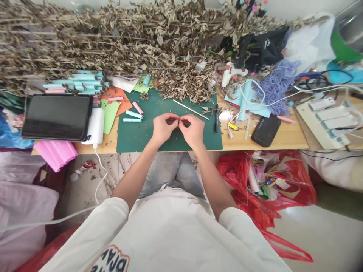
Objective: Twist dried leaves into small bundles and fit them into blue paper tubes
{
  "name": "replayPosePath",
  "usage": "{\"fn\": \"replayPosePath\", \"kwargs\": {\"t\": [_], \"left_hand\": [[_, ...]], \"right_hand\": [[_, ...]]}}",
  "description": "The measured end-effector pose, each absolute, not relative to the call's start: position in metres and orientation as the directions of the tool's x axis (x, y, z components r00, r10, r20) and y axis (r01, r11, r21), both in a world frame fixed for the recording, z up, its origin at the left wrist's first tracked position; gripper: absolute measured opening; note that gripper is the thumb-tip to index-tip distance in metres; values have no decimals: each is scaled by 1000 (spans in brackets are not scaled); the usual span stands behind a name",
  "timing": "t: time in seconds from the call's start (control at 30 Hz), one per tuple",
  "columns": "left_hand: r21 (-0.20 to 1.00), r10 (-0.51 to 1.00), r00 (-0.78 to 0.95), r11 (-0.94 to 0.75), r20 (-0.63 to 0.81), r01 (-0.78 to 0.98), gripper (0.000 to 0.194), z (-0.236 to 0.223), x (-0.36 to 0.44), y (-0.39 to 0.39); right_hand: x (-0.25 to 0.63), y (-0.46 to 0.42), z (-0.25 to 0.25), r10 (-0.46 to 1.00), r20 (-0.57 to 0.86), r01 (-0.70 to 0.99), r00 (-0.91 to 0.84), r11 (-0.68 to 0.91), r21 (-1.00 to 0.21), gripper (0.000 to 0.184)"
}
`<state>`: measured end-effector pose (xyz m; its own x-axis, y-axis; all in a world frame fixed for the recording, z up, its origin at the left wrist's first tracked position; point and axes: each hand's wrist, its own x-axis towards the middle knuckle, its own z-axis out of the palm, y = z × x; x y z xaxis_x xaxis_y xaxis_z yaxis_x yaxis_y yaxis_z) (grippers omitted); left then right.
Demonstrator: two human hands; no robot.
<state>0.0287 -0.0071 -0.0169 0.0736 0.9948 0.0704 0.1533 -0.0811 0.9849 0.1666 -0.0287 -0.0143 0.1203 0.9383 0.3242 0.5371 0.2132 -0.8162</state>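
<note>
My left hand (164, 129) and my right hand (193, 129) meet fingertip to fingertip above the green cutting mat (136, 140). Both are closed in a pinch; whatever lies between the tips is too small to make out, perhaps a dark bit. Just beyond them a thin wooden stick (190, 109) rests slantwise on the mat. A black pen (216, 120) lies to the right. Left of my hands are two light-blue paper rolls (132, 120) and a pink paper roll (137, 108). Crumbled dry leaves (184, 85) cover the mat's far edge.
Dried leafy stalks (113, 41) fill the back of the table. A tablet (58, 117) and white power bank (95, 126) stand left. Rightward are a glue gun (233, 73), purple yarn (279, 85), a phone (266, 130) and a power strip (326, 117). A red bag (303, 181) hangs below.
</note>
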Motion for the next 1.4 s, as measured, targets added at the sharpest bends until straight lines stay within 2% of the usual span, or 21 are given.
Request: {"fn": "replayPosePath", "kwargs": {"t": [0.1, 0.17, 0.43, 0.57, 0.73, 0.93, 1.07, 1.23, 1.4], "left_hand": [[943, 988, 42, -156, 151, 292, 14, -15, 25, -6], [942, 991, 20, -134, 135, 307, 13, -14, 22, -3], [996, 996, 74, -52, 47, 71, 15, -18, 24, 1], [999, 993, 116, -38, 36, 19, 17, -18, 24, 1], [999, 990, 136, -34, 30, 26, 16, -14, 24, 0], [977, 987, 78, -151, 140, 153, 8, -9, 21, 3], [920, 958, 147, -280, 247, 274, 13, -9, 15, 5], [900, 939, 253, -307, 233, 310, 23, -11, 19, 1], [834, 918, 278, -378, 282, 403, 21, -14, 20, 4]], "right_hand": [[169, -28, -18, 913, 389, 621, 119, 237, -747, 11], [172, -28, -20, 911, 395, 631, 122, 236, -739, 12], [174, -27, -18, 908, 416, 578, 48, 314, -753, 30], [174, -27, -17, 924, 382, 562, 38, 296, -772, 19], [171, -29, -16, 917, 393, 565, 62, 292, -771, 14], [178, -26, -14, 901, 409, 605, 148, 245, -758, 15], [185, -23, -18, 911, 406, 629, 70, 276, -727, 19], [185, -25, -23, 934, 355, 612, 27, 266, -745, 29], [182, -25, -22, 933, 349, 602, 90, 229, -765, 21]]}}
